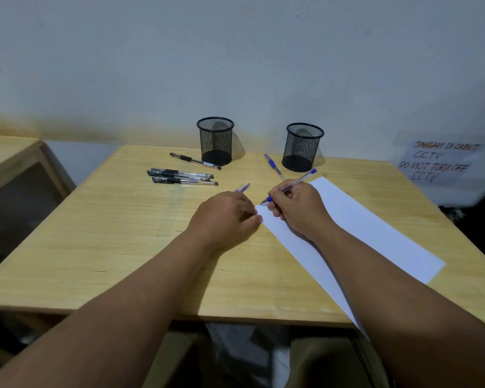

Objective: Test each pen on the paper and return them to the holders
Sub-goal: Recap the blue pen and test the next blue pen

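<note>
Head view: right hand (pixel 297 208) pinches blue pen (pixel 291 186) in writing grip, tip at near-left corner of white paper (pixel 375 233), capped end angled up toward right holder (pixel 303 147). Left hand (pixel 227 217) curled, fingertips at paper corner, grips blue cap (pixel 243 187). Second blue pen (pixel 273 166) flat between holders. Left holder (pixel 215 140) upright, black pen (pixel 195 161) just beside its base. Three black pens (pixel 181 176) grouped left on wooden table (pixel 123 247). Handwritten CCTV sign (pixel 443 163) on wall, right.
</note>
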